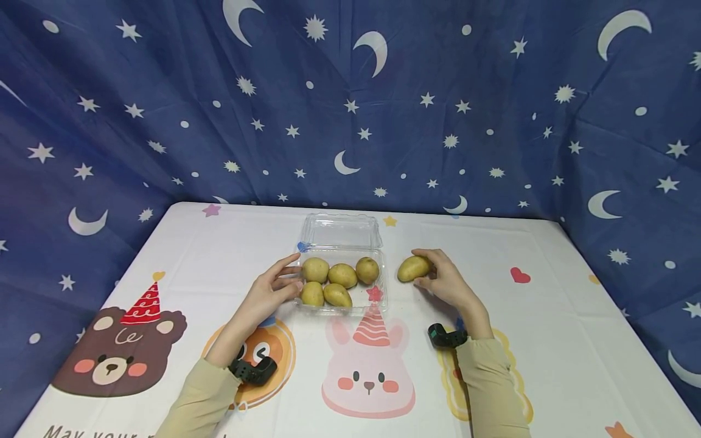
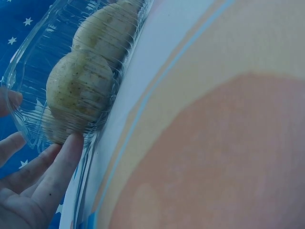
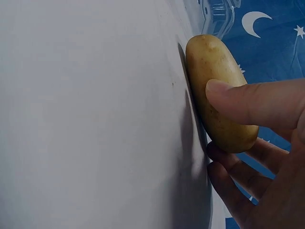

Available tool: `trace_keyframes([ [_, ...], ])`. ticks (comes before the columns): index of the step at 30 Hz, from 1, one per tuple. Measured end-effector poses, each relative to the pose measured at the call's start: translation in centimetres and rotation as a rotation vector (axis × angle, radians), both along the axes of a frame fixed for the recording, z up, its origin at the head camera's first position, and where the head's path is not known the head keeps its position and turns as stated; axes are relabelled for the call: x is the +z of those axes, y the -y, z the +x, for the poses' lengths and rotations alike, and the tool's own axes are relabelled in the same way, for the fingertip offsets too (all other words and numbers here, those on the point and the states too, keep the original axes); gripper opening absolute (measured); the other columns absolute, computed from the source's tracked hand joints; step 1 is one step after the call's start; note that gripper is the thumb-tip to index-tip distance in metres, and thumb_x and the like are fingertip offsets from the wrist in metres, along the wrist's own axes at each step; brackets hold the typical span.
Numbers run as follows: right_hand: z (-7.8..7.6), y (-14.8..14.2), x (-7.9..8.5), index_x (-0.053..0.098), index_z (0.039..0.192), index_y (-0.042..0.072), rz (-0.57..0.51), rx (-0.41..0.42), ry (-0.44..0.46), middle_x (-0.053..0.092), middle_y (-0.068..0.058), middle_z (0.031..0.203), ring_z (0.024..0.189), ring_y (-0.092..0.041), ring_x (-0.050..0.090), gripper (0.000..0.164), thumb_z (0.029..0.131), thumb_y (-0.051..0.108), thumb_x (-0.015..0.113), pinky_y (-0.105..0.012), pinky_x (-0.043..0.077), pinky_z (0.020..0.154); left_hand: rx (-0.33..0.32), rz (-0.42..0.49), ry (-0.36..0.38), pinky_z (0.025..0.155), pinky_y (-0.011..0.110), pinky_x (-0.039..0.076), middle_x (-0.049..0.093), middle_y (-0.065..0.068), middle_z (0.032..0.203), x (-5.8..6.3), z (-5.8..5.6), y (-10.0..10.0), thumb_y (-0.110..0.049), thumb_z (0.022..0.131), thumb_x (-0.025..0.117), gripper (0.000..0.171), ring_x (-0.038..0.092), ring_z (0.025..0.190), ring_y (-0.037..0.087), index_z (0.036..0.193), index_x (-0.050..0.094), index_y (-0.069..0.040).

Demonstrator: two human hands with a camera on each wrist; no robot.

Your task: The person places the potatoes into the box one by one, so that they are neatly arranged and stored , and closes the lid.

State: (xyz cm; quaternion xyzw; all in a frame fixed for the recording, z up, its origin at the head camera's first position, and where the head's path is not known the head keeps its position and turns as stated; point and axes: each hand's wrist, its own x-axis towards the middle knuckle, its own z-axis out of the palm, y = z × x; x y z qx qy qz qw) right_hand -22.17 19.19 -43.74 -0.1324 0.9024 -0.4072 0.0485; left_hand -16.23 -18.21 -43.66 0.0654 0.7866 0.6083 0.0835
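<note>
A potato [image 1: 413,268] is held between the thumb and fingers of my right hand [image 1: 448,281], low over the cloth to the right of a clear plastic container. In the right wrist view, the thumb presses the upper side of the potato [image 3: 221,62] and the fingers lie around its near end. The container [image 1: 358,308] stands with its lid [image 1: 341,231] folded back and several potatoes [image 1: 342,275] in its base. My left hand [image 1: 269,291] rests at the container's left side, fingers spread along it. In the left wrist view, fingertips [image 2: 72,145] touch the ribbed clear wall.
A white tablecloth [image 1: 252,231] printed with cartoon animals covers the table. Behind it hangs a blue curtain [image 1: 405,146] with moons and stars. Black wrist cameras [image 1: 256,370] are strapped to both wrists. The right part of the container's base has no potato at its front.
</note>
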Motion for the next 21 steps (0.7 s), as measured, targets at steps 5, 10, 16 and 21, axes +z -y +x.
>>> trace_keyframes([
  [5,0.1,0.0,0.0,0.049,0.138,0.007,0.04,-0.024,0.002,0.047,-0.02,0.129,0.117,-0.034,0.048,0.061,0.081,0.004,0.072,-0.049,0.042,0.1,0.002,-0.002,-0.004,0.086,0.03,0.057,0.049,0.023,0.14,0.0,0.0,0.0,-0.016,0.093,0.061,0.064,0.055,0.124,0.038,0.15,0.033,-0.016],
  [10,0.2,0.4,0.2,0.052,0.136,0.008,0.107,-0.055,-0.012,0.049,-0.019,0.122,0.109,-0.032,0.048,0.06,0.08,0.009,0.075,-0.047,0.042,0.095,0.005,-0.004,-0.005,0.086,0.031,0.057,0.049,0.022,0.14,-0.1,0.0,0.0,-0.016,0.093,0.061,0.064,0.055,0.124,0.038,0.15,0.034,-0.017],
  [16,0.4,0.8,0.5,0.055,0.132,0.01,0.168,-0.084,-0.017,0.05,-0.018,0.115,0.107,-0.033,0.047,0.058,0.078,0.012,0.077,-0.051,0.042,0.094,0.004,0.008,0.0,0.086,0.03,0.058,0.049,0.022,0.14,-0.1,0.0,0.0,-0.015,0.093,0.061,0.064,0.055,0.124,0.038,0.15,0.033,-0.017],
  [21,0.4,1.1,0.5,0.056,0.129,0.009,0.22,-0.089,-0.041,0.051,-0.018,0.113,0.107,-0.034,0.047,0.056,0.077,0.011,0.077,-0.051,0.043,0.093,0.007,0.012,0.003,0.086,0.031,0.058,0.049,0.022,0.14,0.0,0.0,-0.1,-0.015,0.093,0.061,0.063,0.055,0.124,0.039,0.15,0.034,-0.016],
])
